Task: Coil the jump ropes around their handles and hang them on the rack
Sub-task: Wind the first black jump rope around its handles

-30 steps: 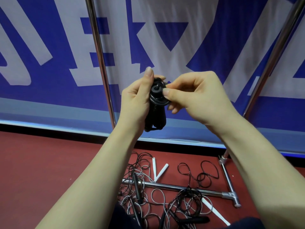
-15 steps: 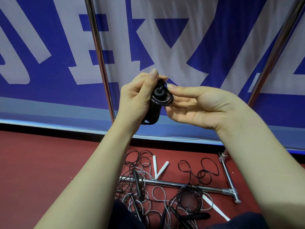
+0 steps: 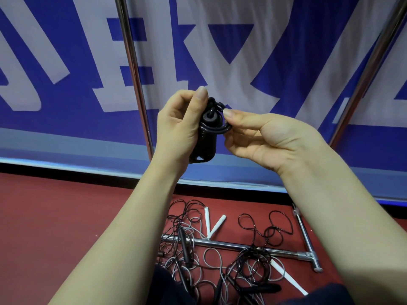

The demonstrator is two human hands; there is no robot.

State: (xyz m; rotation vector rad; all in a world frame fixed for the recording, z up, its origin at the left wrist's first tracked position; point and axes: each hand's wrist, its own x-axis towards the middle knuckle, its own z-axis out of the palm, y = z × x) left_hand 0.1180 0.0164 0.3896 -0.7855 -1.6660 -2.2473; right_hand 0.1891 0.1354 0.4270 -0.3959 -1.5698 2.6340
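A shiny chrome upright pole of the rack stands at the left before a blue and white printed banner. Just right of it, the left hand grips a black jump rope wound in tight coils round its handles, held upright in the air at chest height. The fingers are curled round the bundle and the thumb lies straight up its near side. At the top end a loose loop of the cord sticks out. The right hand, palm turned to the camera, pinches that loop between thumb tip and curled fingers. A second chrome upright pole leans at the far right. Below, on the dark red floor, tangled thin black and grey loose ropes, slim white handles and the rack's chrome base bar lie together.
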